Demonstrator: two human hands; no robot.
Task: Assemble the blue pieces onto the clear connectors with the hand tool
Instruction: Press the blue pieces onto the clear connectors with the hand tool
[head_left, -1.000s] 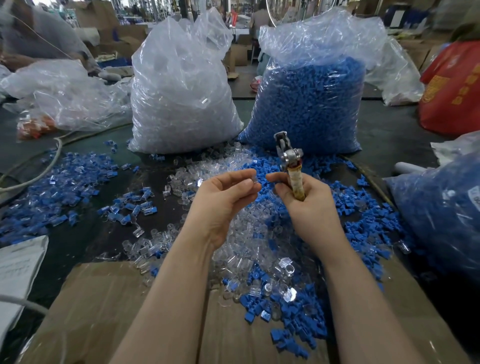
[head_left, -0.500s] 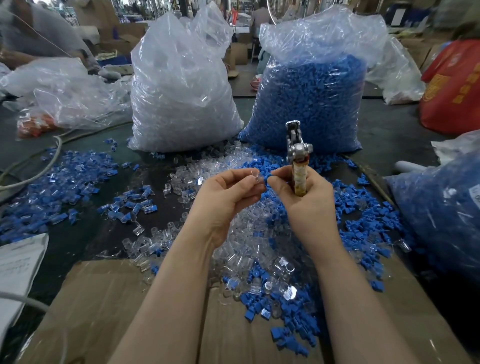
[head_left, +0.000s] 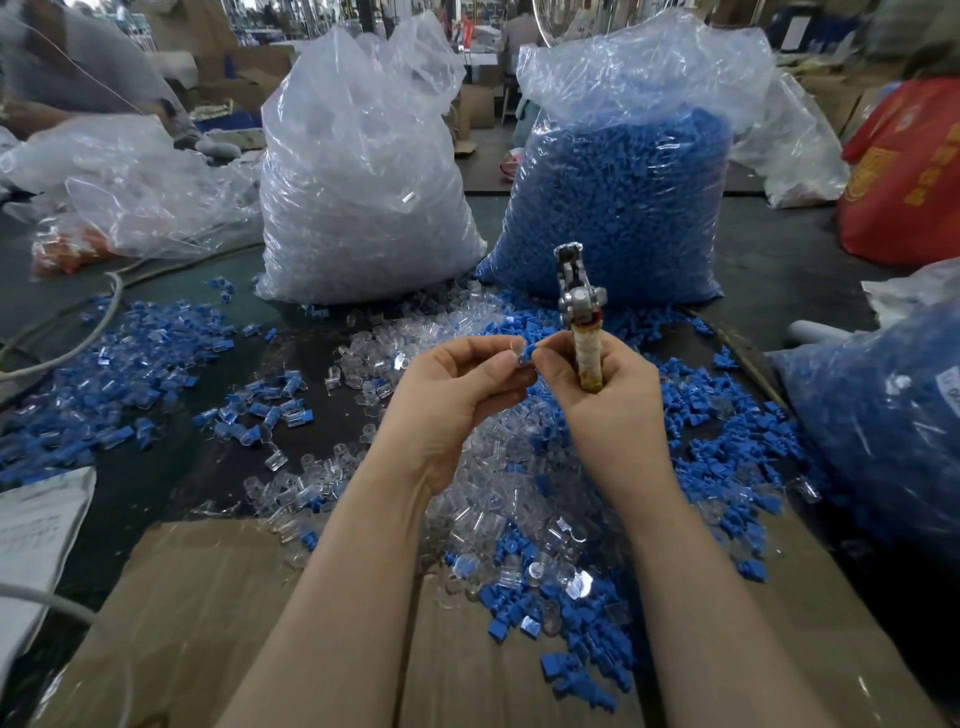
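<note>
1. Pinched between the thumb and forefinger of the left hand (head_left: 457, 395) is 1 clear connector (head_left: 511, 349); the right hand (head_left: 605, 400) presses 1 blue piece (head_left: 525, 355) against it with thumb and forefinger while its remaining fingers are wrapped around the tape-bound handle of the hand tool (head_left: 581, 312), whose metal head points upright. Both hands meet above the middle of the table.
2. Behind the hands stand 2 large plastic sacks on the dark table (head_left: 779, 270): a sack of clear connectors (head_left: 358, 192) to the left and a sack of blue pieces (head_left: 618, 202) to the right.
3. Flattened cardboard (head_left: 208, 613) covers the near table edge beneath the forearms.
4. Loose clear and blue parts lie mixed in a heap (head_left: 524, 509) below the hands.
5. Assembled blue-and-clear units (head_left: 104, 364) are scattered at left, beside a pale cable (head_left: 78, 343).
6. A red bag (head_left: 904, 176) sits at far right; cartons fill the blurred background.
</note>
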